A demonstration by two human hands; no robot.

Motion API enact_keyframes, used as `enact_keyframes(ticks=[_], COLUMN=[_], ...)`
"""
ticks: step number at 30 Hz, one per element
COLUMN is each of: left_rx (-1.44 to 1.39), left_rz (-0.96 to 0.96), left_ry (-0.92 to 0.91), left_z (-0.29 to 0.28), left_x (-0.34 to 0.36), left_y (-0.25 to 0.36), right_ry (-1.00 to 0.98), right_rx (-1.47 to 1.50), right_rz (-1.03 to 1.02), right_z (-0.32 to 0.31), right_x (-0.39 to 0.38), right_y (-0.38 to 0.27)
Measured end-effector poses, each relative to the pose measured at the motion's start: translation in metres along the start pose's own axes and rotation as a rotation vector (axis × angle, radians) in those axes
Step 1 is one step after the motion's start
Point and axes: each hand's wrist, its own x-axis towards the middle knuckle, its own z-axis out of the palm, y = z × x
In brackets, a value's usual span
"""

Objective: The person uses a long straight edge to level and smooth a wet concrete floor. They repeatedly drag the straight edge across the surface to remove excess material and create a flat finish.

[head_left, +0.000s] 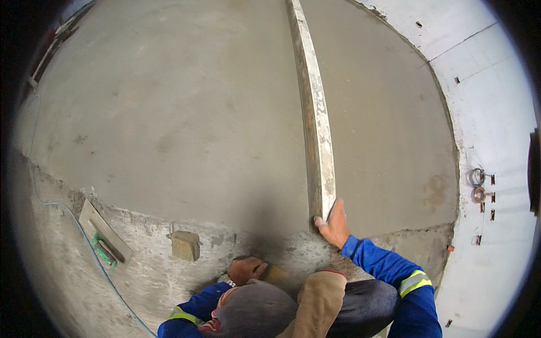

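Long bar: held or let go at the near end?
Held: the right hand grips the long bar at its near end, thumb along its left side.

Here we go, counting: two hands in view, one left hand (245, 270) and one right hand (336, 226)! We've got one straightedge (318, 112), one trowel (107, 234), one block (185, 246), one blue cable (93, 253), and, over on the wall (490, 112), we spot two wire coils (471, 178)!

Smooth grey cement floor (169, 112) meets a white wall (490, 96) hung with coiled cables (478, 186); nearer lies rougher concrete (152, 270). Dim clutter (46, 56), it seems, fills the upper left.
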Motion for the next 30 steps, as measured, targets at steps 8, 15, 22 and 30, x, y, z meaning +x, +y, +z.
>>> enact_keyframes(ticks=[8, 15, 22, 30], left_rx=[0.028, -0.005, 0.002, -0.064], left_rz=[0.049, 0.072, 0.023, 0.068], left_ry=[0.036, 0.052, 0.054, 0.066], left_z=[-0.017, -0.018, -0.016, -0.010], left_x=[-0.004, -0.001, -0.001, -0.009], left_y=[-0.001, 0.003, 0.026, 0.018], right_ry=[0.082, 0.036, 0.094, 0.093], right_rx=[-0.007, 0.004, -0.025, 0.009], right_rz=[-0.075, 0.027, -0.083, -0.033], right_z=[0.018, 0.025, 0.028, 0.046], right_x=[0.038, -0.025, 0.035, -0.013], right_y=[-0.031, -0.027, -0.042, -0.060])
